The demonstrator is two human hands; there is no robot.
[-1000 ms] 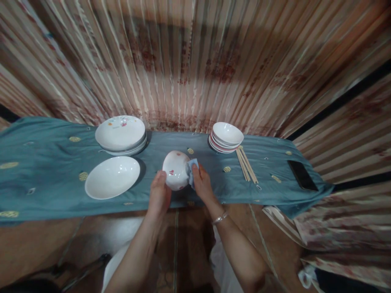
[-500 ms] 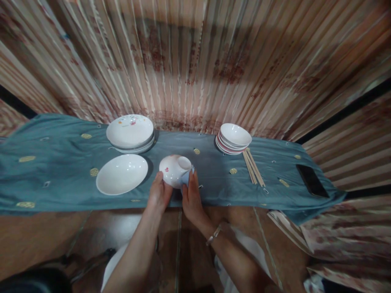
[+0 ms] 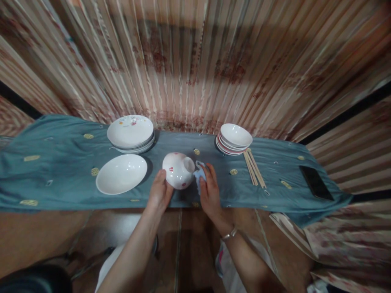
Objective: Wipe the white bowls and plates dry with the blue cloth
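My left hand [image 3: 159, 189] grips the rim of a white bowl [image 3: 177, 173] with red marks. The bowl is tipped on its side, its foot ring facing right and its inside hidden from me. Just right of it, my right hand [image 3: 210, 191] is closed on a crumpled light blue cloth [image 3: 199, 174], a little apart from the bowl. A large white dish [image 3: 121, 175] lies left of my left hand.
Behind the dish stands a stack of plates [image 3: 130, 132], the top one flowered. At the back right are stacked bowls [image 3: 236, 136], with wooden chopsticks [image 3: 255, 169] beside them. A black phone [image 3: 316, 183] lies at the right end of the teal tablecloth [image 3: 70, 162]. Curtains hang behind.
My right hand has drawn back to the right with the cloth, off the bowl. The bowl has turned in my left hand, its foot now facing more to the right.
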